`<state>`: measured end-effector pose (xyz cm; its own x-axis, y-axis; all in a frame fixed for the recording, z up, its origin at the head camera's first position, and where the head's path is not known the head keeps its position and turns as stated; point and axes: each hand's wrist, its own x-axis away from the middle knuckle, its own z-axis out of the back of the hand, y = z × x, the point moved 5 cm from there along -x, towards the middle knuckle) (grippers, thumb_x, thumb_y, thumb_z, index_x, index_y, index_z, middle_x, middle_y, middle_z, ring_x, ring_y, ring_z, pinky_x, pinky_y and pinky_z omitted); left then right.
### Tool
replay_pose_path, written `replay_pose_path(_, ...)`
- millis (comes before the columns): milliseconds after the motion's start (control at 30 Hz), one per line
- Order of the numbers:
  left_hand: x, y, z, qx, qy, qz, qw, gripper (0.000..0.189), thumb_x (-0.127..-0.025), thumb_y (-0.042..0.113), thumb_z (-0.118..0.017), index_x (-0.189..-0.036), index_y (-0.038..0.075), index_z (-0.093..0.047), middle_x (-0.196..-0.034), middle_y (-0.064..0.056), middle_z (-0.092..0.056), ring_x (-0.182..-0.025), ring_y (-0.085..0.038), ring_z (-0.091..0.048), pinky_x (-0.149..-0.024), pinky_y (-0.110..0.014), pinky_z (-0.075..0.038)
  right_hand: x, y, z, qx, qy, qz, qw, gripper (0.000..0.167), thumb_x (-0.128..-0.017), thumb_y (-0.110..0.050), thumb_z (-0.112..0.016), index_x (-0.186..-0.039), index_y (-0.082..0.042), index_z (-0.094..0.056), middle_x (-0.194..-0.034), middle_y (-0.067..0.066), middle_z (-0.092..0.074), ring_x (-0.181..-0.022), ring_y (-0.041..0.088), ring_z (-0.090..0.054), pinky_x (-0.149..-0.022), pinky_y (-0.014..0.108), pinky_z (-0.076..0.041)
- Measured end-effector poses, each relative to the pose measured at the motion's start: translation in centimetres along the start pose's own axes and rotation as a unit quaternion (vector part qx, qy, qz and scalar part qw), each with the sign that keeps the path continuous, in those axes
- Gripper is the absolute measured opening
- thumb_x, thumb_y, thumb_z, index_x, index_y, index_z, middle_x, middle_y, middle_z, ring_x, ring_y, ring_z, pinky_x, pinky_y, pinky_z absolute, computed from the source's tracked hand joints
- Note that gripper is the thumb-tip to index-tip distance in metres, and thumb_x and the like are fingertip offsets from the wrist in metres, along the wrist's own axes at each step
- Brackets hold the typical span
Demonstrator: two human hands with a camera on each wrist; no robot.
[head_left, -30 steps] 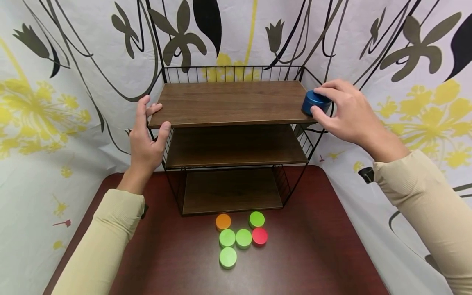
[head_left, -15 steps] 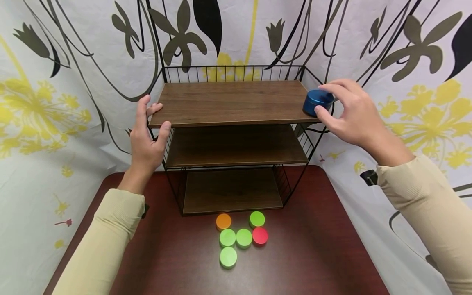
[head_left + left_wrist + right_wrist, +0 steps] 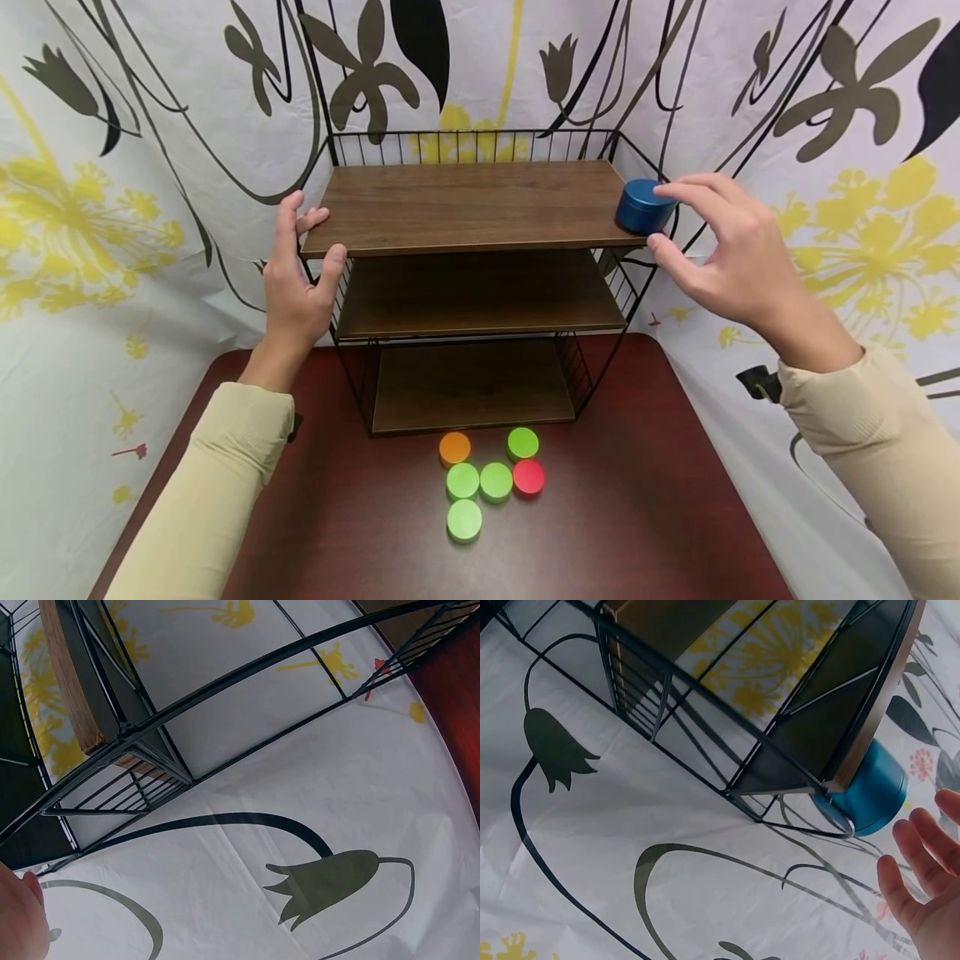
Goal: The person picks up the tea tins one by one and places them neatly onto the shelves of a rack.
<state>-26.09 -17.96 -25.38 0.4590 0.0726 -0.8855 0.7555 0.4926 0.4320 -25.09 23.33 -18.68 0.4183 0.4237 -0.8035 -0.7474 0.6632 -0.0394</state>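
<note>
A blue round tin point(image 3: 642, 207) stands upright at the right end of the top wooden shelf point(image 3: 472, 204). Just right of it is my right hand point(image 3: 738, 250), fingers loosely bent, the index fingertip overlapping the lid's edge in the head view. In the right wrist view, the fingers point(image 3: 922, 859) are spread and a gap shows between them and the tin. At the shelf's left end is my left hand point(image 3: 300, 271), thumb and fingers apart around the front left corner, holding nothing. Only a bit of that hand point(image 3: 21, 919) shows in the left wrist view.
The rack has a black wire frame point(image 3: 480, 132) with a middle shelf point(image 3: 480, 296) and a bottom shelf point(image 3: 472, 387). On the dark red table point(image 3: 360, 533) before it lie an orange disc point(image 3: 454, 448), a red disc point(image 3: 528, 477) and several green discs point(image 3: 464, 520). Patterned cloth point(image 3: 150, 250) hangs around.
My right hand has let go of the blue tin and drawn back to the right and slightly down. The tin stays on the top shelf. My left hand has kept its place.
</note>
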Motion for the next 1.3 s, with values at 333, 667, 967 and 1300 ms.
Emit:
replay_pose_path(333, 0.2, -0.2, 0.0, -0.002, -0.001, 0.006, 1.0000, 0.060, -0.091, 0.020, -0.055, -0.140, -0.011, -0.040, -0.123, -0.031, -0.061, -0.126, -0.041, -0.052, -0.112, -0.042, -0.031, 2.0, -1.2, -1.0, -0.044, -0.003, -0.005, 0.9990, 0.045, -0.083, -0.021, -0.065, -0.119, 0.005, -0.068, -0.112, 0.021, -0.066, -0.103, 0.033, -0.060, -0.097, 0.017, -0.036)
replay_pose_path(667, 0.2, 0.0, 0.2, -0.002, 0.002, 0.004, 1.0000, 0.061, -0.092, 0.021, -0.055, -0.140, -0.012, -0.040, -0.123, -0.032, -0.061, -0.126, -0.042, -0.051, -0.112, -0.042, -0.032, 4.8, -1.7, -3.3, -0.095, -0.021, -0.037, 0.9946, 0.041, -0.080, -0.017, -0.069, -0.117, 0.001, -0.070, -0.114, 0.013, -0.069, -0.109, 0.015, -0.060, -0.098, 0.020, -0.038)
replay_pose_path(967, 0.1, -1.7, 0.0, -0.002, 0.005, -0.005, 1.0000, 0.062, -0.092, 0.024, -0.055, -0.141, -0.010, -0.041, -0.124, -0.028, -0.062, -0.126, -0.042, -0.052, -0.112, -0.040, -0.032, 7.5, -2.7, -6.2, -0.127, -0.064, -0.049, 0.9885, 0.042, -0.077, -0.013, -0.075, -0.118, -0.007, -0.070, -0.107, 0.002, -0.070, -0.094, 0.017, -0.063, -0.086, 0.020, -0.042)
replay_pose_path(1300, 0.6, -4.5, -0.2, -0.011, 0.004, -0.011, 0.9999, 0.066, -0.093, 0.038, -0.055, -0.146, 0.000, -0.042, -0.127, -0.016, -0.065, -0.128, -0.026, -0.053, -0.111, -0.040, -0.033, 10.4, -3.3, -9.6, -0.161, -0.135, -0.064, 0.9756, 0.043, -0.078, -0.016, -0.078, -0.119, -0.009, -0.069, -0.105, -0.005, -0.067, -0.094, 0.011, -0.061, -0.085, 0.021, -0.044)
